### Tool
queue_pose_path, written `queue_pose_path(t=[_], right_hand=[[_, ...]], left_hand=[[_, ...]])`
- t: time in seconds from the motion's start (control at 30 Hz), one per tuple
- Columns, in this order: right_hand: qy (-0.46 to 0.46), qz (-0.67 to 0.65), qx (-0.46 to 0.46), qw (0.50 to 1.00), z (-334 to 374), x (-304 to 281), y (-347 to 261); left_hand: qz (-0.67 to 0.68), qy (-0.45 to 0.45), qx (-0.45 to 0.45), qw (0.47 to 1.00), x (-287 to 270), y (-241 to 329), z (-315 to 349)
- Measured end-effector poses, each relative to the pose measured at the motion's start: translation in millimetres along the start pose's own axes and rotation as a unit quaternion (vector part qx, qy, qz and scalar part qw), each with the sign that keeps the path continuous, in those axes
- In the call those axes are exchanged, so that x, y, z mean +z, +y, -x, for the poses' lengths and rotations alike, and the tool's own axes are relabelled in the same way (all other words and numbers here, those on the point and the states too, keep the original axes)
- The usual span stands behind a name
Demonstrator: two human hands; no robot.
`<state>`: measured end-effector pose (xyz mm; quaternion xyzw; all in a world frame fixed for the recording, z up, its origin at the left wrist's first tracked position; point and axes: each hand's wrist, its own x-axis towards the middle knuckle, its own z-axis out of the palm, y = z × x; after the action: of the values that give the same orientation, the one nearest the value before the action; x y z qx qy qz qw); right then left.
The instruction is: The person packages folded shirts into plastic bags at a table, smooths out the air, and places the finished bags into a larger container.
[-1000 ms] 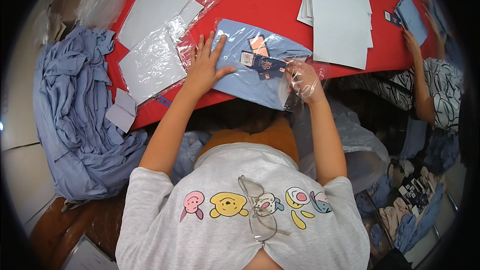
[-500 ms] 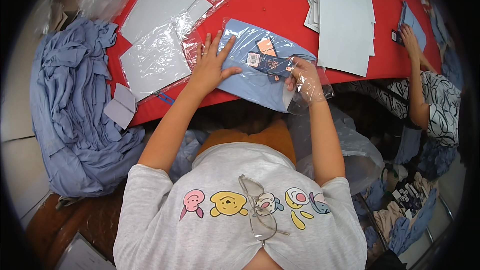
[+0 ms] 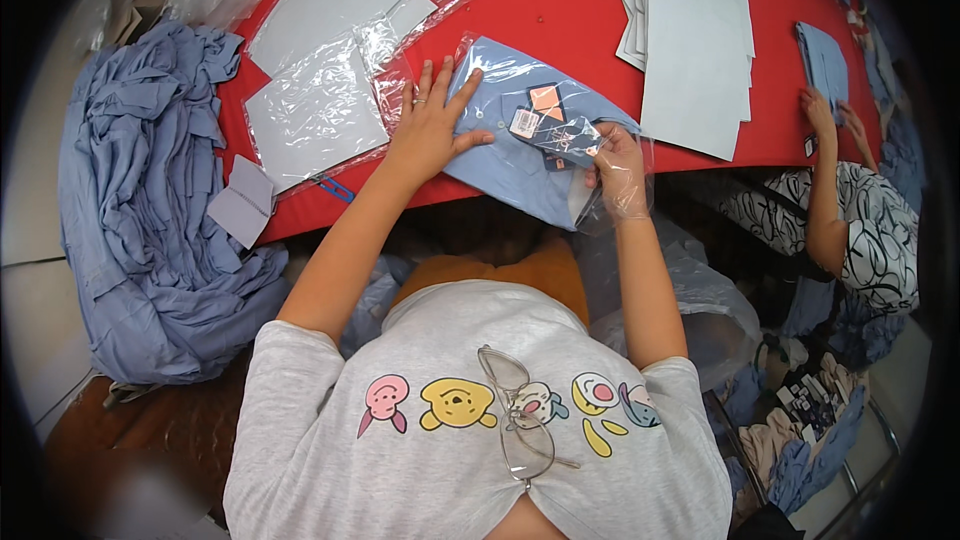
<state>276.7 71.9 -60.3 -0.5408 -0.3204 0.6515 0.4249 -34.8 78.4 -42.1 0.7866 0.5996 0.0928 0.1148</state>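
A folded light blue shirt (image 3: 500, 170) lies in a clear plastic bag (image 3: 645, 155) at the table's near edge. My left hand (image 3: 432, 132) rests flat on the bag's left side, fingers spread. Inside the bag's opening, on the right, my right hand (image 3: 622, 168) pinches the end of a dark hang tag (image 3: 572, 138) on top of the shirt. Beside it shows an orange-and-dark tag (image 3: 546, 100), and a white barcode label (image 3: 523, 122) sits at the hang tag's left end. Film glare blurs the fingertips.
Grey-white cards (image 3: 695, 50) are stacked on the red table (image 3: 540, 0), right of the bag. More bagged cards (image 3: 315, 120) lie left, beside a blue clip (image 3: 335, 190). Blue garments (image 3: 150, 200) are heaped far left. A co-worker's hands (image 3: 820, 115) touch a folded blue garment at right.
My right hand has shifted slightly with the hang tag, which now lies tilted differently under the film. My left hand keeps its place on the bag. The co-worker's hands moved around their garment.
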Motion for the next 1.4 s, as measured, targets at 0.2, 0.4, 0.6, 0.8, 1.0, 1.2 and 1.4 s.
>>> queue_pose_path(t=[0.2,0.4,0.6,0.8,1.0,1.2,1.4], right_hand=[[-0.284,0.165,0.127,0.936,-6.8,-13.9,-27.7],[-0.291,0.185,0.104,0.933,-4.7,-0.1,-29.0],[-0.216,0.431,0.053,0.874,-1.3,29.3,-27.1],[-0.04,0.498,-0.192,0.845,11.7,36.7,3.2],[-0.001,0.513,-0.175,0.841,19.4,47.3,1.9],[0.055,0.208,-0.096,0.972,17.9,9.1,-0.5],[0.151,-0.013,-0.037,0.988,60.6,-102.8,12.5]], left_hand=[[-0.092,-0.005,0.147,0.985,-3.1,24.0,1.2],[-0.009,-0.03,0.12,0.992,6.0,29.0,-0.5],[-0.023,-0.034,0.123,0.992,7.6,29.3,-0.1],[-0.026,-0.033,0.12,0.992,10.3,30.0,0.1],[-0.022,-0.035,0.115,0.992,12.5,30.5,1.8],[-0.019,-0.034,0.115,0.993,14.1,29.8,3.1],[-0.015,-0.02,0.117,0.993,10.9,31.5,3.9]])
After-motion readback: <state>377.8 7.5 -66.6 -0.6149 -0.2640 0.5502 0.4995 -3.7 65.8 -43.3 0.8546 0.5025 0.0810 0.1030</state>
